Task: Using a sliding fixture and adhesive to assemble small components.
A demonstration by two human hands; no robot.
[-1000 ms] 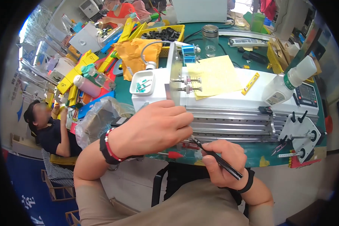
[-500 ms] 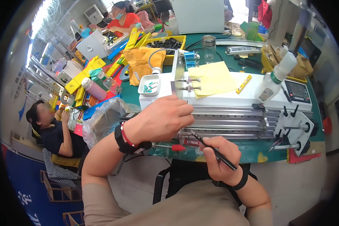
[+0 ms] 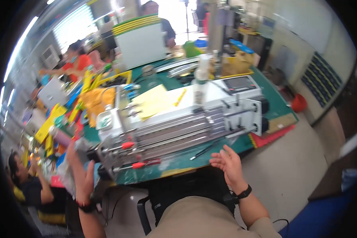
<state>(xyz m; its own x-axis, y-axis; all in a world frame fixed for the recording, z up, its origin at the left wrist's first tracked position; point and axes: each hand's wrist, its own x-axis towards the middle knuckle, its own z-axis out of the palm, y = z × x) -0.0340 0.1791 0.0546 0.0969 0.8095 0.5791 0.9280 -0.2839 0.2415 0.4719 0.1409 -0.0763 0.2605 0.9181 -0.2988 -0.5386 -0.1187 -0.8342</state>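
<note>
On the green table (image 3: 176, 160) stands a white bench machine with long silver rails (image 3: 170, 135). My left hand (image 3: 81, 174) is raised at its left end, beside a clear plastic bag, with fingers stretched and nothing in them. Just off the table's front edge, my right hand (image 3: 228, 164) is open with the fingers apart, also holding nothing. To the left of it, a slim black pen-like tool (image 3: 201, 152) lies on the table in front of the rails. Two red-tipped rods (image 3: 138, 165) stick out at the machine's left end.
A yellow paper sheet (image 3: 152, 101), a white bottle (image 3: 199, 85) and a small white tray (image 3: 104, 119) rest on the machine. Behind it are an orange envelope (image 3: 97, 102) and a glass jar (image 3: 149, 75). A co-worker (image 3: 29, 180) sits at the left; others are farther back.
My right hand has let go of the black tool, which now lies on the table. My left hand has moved off the rails to the left. The whole view has turned right.
</note>
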